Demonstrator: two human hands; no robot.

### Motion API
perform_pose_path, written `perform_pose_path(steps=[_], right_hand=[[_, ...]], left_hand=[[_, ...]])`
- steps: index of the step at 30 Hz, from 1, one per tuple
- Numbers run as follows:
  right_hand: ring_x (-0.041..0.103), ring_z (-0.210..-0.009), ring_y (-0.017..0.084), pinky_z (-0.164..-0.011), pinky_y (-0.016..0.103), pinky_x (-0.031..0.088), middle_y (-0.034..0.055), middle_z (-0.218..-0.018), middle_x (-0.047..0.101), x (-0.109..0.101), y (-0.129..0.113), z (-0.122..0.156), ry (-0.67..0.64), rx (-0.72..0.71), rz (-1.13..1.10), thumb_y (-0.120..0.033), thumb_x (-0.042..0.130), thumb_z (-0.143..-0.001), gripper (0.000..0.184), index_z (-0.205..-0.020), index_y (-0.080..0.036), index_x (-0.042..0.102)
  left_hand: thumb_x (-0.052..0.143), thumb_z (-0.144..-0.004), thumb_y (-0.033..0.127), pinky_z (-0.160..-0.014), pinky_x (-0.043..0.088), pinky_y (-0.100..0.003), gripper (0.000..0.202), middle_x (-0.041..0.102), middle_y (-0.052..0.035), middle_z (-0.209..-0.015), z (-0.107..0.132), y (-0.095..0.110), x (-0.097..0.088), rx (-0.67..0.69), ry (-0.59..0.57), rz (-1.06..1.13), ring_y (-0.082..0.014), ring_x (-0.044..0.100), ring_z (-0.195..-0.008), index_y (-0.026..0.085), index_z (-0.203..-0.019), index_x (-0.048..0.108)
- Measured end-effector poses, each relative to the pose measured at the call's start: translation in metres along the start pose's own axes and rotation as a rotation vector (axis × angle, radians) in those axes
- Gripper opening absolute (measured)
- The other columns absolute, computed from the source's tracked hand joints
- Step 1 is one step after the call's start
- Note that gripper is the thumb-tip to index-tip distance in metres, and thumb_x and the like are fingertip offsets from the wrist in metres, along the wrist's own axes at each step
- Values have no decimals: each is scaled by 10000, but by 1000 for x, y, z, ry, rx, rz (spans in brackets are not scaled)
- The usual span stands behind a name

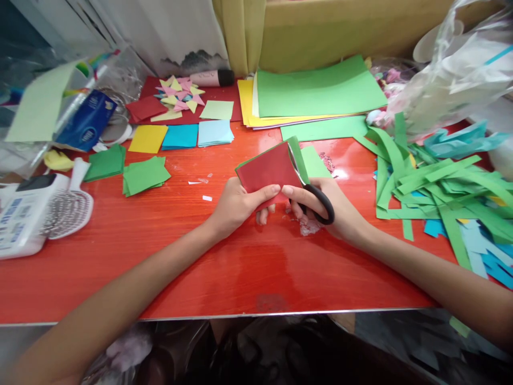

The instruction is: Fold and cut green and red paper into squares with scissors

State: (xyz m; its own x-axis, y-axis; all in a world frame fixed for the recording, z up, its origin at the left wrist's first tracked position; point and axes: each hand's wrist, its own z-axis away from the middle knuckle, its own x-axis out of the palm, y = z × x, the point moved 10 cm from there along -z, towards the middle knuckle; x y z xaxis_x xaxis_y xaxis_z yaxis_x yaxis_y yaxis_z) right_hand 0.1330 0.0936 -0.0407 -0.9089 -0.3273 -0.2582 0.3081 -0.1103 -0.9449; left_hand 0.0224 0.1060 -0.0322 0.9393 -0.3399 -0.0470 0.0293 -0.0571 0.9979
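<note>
My left hand (240,206) pinches a red paper square (266,172) that lies over green paper (297,160), thumb on top and fingers beneath. In my right hand (326,206) are scissors (326,206) with black handles, my fingers through the loops. Their blades run along the right edge of the red square, where a green strip leans outward. How far the cut goes is partly hidden. Below and behind the hands is the red table (224,272); a light green sheet (316,160) rests just beyond my right hand.
Green offcut strips (433,187) heap at the right. Green sheets (316,88) lie at the back. Paper stacks in green (146,175), yellow (148,139) and blue (180,140) sit left of centre. A hairbrush (70,214) and white box (28,219) stand at far left.
</note>
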Motion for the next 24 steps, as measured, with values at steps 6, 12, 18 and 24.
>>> perform_pose_path(steps=[6, 12, 18, 24], right_hand=[[437, -367, 54, -334, 189, 300, -17, -469, 505, -3, 1, 1, 47, -12, -17, -618, 616, -708, 497, -547, -170, 474], [413, -347, 50, -331, 189, 299, -24, -434, 481, -1, 3, 0, 15, 10, -27, -598, 607, -730, 490, -537, -167, 478], [443, -364, 57, -339, 188, 316, -13, -456, 506, 0, 3, -1, -19, 33, -9, -604, 600, -731, 490, -543, -167, 481], [447, -368, 65, -325, 192, 309, -18, -451, 488, -2, 1, 0, 23, 9, -20, -624, 617, -700, 495, -541, -180, 465]], left_hand=[[602, -802, 377, -372, 394, -203, 315, 561, 14, -468, 0, -1, 0, -1, -4, -6, -74, 490, -336, 142, -601, 544], [601, -806, 358, -375, 394, -208, 313, 557, 16, -464, -1, 0, -1, 5, -1, 3, -76, 488, -332, 140, -590, 541], [606, -805, 360, -403, 423, -207, 322, 557, 17, -460, 1, 0, 1, 5, 0, -52, -71, 490, -337, 138, -577, 558], [620, -796, 358, -378, 407, -197, 285, 559, 22, -465, 0, -2, 0, -2, 11, -26, -72, 490, -330, 139, -620, 571]])
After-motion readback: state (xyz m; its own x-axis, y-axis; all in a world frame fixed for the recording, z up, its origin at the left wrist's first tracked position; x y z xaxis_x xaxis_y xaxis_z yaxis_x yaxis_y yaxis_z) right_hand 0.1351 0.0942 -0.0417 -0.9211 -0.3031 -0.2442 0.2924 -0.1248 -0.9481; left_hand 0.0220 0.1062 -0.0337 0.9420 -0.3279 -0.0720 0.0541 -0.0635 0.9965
